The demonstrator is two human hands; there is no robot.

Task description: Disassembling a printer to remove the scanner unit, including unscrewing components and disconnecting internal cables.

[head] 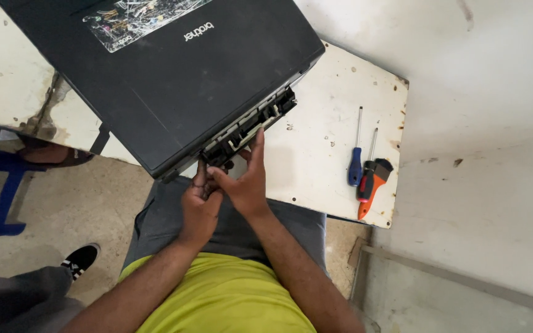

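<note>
My worn white table [316,160], stained and rust-spotted, carries the big flat black plastic printer [174,74] overhanging its near edge, plus a blue-handled screwdriver [356,161] and an orange-and-black-handled screwdriver [371,180] side by side.

1 head camera looks steeply down, close, probably slightly tilted.

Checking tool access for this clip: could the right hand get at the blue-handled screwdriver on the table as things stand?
Probably yes. The blue-handled screwdriver lies on the bare table beside the right hand, nothing lying between them, though that hand is at the printer.
</note>
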